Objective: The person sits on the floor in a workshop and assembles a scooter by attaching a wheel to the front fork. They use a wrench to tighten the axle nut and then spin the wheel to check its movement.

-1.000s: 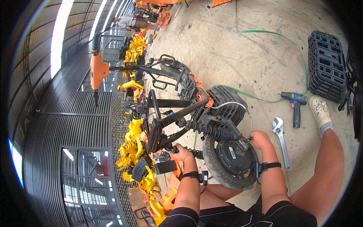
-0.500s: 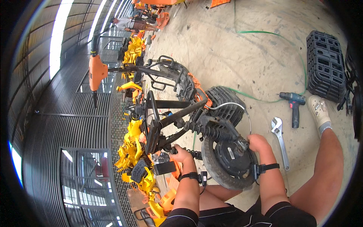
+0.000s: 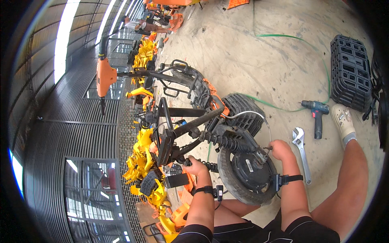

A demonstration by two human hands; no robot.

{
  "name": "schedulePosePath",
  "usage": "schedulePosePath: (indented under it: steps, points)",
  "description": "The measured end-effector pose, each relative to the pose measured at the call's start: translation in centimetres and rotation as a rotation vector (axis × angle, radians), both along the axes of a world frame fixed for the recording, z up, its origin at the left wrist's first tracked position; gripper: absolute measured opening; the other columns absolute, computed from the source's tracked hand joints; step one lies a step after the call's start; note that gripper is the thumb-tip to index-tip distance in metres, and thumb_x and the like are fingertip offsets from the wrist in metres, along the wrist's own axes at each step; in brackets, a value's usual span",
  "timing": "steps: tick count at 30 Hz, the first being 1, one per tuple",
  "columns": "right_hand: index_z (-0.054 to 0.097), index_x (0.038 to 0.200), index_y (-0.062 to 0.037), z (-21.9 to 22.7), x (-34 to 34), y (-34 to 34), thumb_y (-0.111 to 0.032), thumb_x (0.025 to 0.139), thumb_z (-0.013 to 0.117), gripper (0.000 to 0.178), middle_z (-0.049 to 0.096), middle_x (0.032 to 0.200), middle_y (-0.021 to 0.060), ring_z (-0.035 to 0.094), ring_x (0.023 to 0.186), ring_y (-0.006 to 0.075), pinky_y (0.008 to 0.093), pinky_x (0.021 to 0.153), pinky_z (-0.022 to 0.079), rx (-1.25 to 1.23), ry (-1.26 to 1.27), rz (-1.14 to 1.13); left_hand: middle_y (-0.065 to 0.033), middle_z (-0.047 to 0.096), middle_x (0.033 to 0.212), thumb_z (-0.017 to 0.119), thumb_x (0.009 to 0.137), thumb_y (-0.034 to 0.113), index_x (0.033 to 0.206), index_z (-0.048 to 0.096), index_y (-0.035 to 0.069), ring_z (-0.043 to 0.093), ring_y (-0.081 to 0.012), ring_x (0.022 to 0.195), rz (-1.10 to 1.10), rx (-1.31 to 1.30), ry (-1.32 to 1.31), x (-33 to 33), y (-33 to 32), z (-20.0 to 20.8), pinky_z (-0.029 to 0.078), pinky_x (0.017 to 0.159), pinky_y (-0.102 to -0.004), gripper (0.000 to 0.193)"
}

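Note:
An electric bike with a black frame point(image 3: 194, 122) and an orange handlebar cover point(image 3: 106, 77) extends away from me. Its rear hub-motor wheel point(image 3: 248, 172) is closest, between my forearms. My left hand point(image 3: 197, 166) is closed around the upper end of a coil-spring shock absorber point(image 3: 211, 166), left of the wheel. Beside the axle, my right hand point(image 3: 281, 150) pinches a grey cable point(image 3: 259, 114) that arcs over from the frame. The fingertips on the cable are partly hidden. A second shock absorber point(image 3: 231, 143) runs down to the axle.
An adjustable wrench point(image 3: 301, 154) and a cordless drill point(image 3: 316, 115) lie on the floor at right, near my shoe point(image 3: 343, 121). Black plastic crates point(image 3: 351, 71) stand beyond. A green strap point(image 3: 283, 35) crosses the floor. Yellow panels point(image 3: 142, 152) pile up at left. A person point(image 3: 142, 26) stands far off.
My right hand has shifted slightly up and right, a little farther from the axle, with the cable in it. My left hand keeps its hold. The view has moved slightly.

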State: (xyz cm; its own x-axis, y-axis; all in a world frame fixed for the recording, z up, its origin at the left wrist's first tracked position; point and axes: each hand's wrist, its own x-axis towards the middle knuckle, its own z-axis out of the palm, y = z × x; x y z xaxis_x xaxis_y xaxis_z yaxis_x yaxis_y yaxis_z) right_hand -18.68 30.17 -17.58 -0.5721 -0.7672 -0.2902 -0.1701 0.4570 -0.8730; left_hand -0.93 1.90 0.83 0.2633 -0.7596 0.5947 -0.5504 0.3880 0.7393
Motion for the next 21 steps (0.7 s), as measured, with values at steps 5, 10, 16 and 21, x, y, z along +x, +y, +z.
schedulePosePath:
  steps: [5, 10, 16, 21]
  points:
    - [0.074, 0.092, -0.0085, -1.0, 1.4, -1.0, -0.005, 0.075, 0.064, 0.020, 0.071, 0.100, 0.0169, 0.067, 0.099, 0.0385, 0.0471, 0.085, 0.054, -0.052, 0.046, -0.029, -0.0235, 0.069, 0.109, 0.076, 0.086, 0.025, 0.123, 0.055, -0.011, 0.068, -0.0313, 0.091, 0.149, -0.002, -0.140, -0.4, 0.2, 0.0, 0.054, 0.081, -0.0397, 0.056]
    - [0.073, 0.089, -0.0067, -1.0, 2.0, -0.9, -0.004, 0.075, 0.062, 0.018, 0.070, 0.099, 0.0159, 0.066, 0.098, 0.0386, 0.0477, 0.085, 0.054, -0.052, 0.085, -0.085, -0.0236, 0.069, 0.110, 0.075, 0.086, 0.025, 0.125, 0.054, -0.011, 0.068, -0.0318, 0.091, 0.078, 0.037, -0.038, -0.8, 0.9, 0.2, 0.054, 0.082, -0.0403, 0.057]
    - [0.073, 0.091, -0.0079, -2.2, 2.3, -0.8, -0.005, 0.076, 0.061, 0.020, 0.070, 0.099, 0.0160, 0.066, 0.098, 0.0381, 0.0483, 0.085, 0.054, -0.113, 0.080, -0.120, -0.0193, 0.070, 0.102, 0.075, 0.087, 0.020, 0.121, 0.055, -0.008, 0.066, -0.0281, 0.083, 0.001, 0.098, 0.025, -1.5, 1.5, 1.0, 0.054, 0.076, -0.0388, 0.049]
    - [0.074, 0.099, -0.0110, -1.4, 1.8, 0.2, -0.007, 0.078, 0.062, 0.025, 0.071, 0.101, 0.0160, 0.066, 0.099, 0.0387, 0.0492, 0.086, 0.053, -0.117, -0.005, -0.087, -0.0199, 0.070, 0.105, 0.075, 0.086, 0.020, 0.121, 0.057, -0.009, 0.066, -0.0272, 0.085, 0.000, 0.035, 0.049, -0.2, -1.3, -0.3, 0.055, 0.078, -0.0395, 0.049]
